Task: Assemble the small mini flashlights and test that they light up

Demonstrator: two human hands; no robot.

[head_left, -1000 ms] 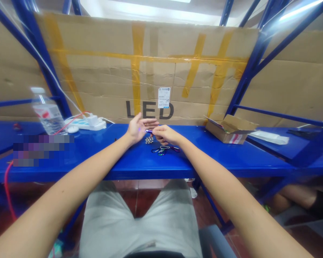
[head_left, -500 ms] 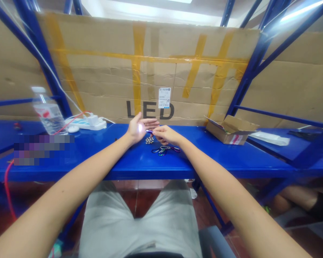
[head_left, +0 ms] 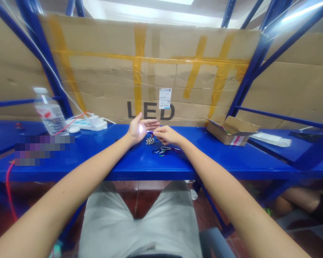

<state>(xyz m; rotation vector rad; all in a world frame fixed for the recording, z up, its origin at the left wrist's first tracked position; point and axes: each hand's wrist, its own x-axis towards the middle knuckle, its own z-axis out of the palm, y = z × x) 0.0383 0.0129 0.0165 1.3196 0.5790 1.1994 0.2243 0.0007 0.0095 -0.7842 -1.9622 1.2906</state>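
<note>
A small purple flashlight (head_left: 150, 132) is pinched in the fingers of my right hand (head_left: 167, 135), its lit end pointing left. Its beam makes a bright white spot on the palm of my left hand (head_left: 139, 129), which is held up with fingers stretched out and nothing in it. Just below the hands, a cluster of small round silver pieces (head_left: 150, 141) sits on the blue table (head_left: 140, 165). Nearer the front edge lie several carabiners (head_left: 165, 148) in different colours, beside my right wrist.
At the left stand a water bottle (head_left: 50, 113) and a white power strip (head_left: 90, 123) with cables. An open cardboard box (head_left: 230, 130) is on the right, with a white packet (head_left: 271, 139) beside it. A large cardboard sheet (head_left: 104, 86) backs the table. Another person's limb (head_left: 298, 199) shows at lower right.
The view has shifted very slightly. Both hands keep their pose, and the light spot stays on my left palm.
</note>
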